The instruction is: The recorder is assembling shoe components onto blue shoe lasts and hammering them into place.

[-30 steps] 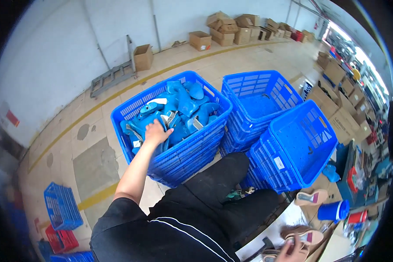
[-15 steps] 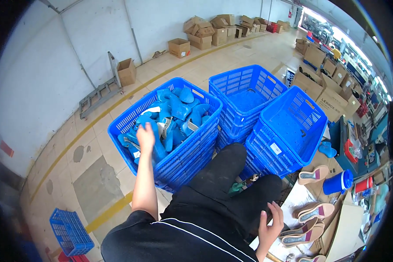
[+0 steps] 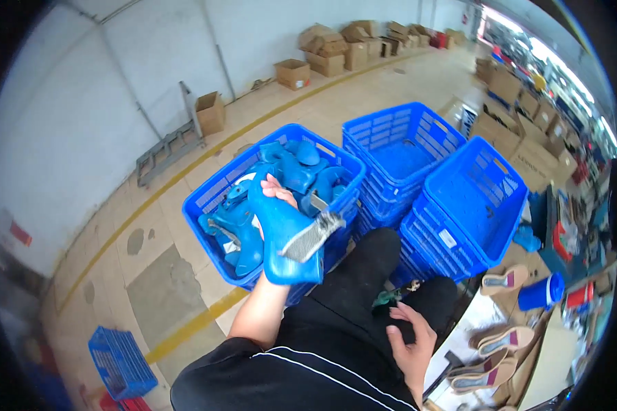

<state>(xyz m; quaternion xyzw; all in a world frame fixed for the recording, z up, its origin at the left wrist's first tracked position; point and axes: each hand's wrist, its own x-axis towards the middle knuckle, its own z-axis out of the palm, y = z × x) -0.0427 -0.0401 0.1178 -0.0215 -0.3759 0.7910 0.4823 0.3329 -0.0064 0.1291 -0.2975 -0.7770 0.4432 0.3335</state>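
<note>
A blue plastic shoe last (image 3: 279, 222) with a grey woven patch near one end is gripped by my left hand (image 3: 279, 192). Its fingers wrap over the upper part, while the last hides much of the palm. I hold it raised over the near side of a blue crate (image 3: 199, 255) heaped with more blue shoe lasts (image 3: 298, 171). Some of those carry grey or white pieces. My right hand (image 3: 413, 342) rests near my right knee, empty, its fingers apart. A hammer (image 3: 445, 366) lies close to it on the bench.
Two more stacks of blue crates (image 3: 404, 161) stand to the right. Tan shoe soles (image 3: 504, 341) lie on the bench (image 3: 459, 322), with a blue jug (image 3: 536, 293) beyond them. A small blue crate (image 3: 122, 363) sits lower left. Cardboard boxes (image 3: 293, 74) line the far wall.
My left hand has lifted a shoe last out of the pile and brought it nearer to me. The hammer has come into sight beside my right hand.
</note>
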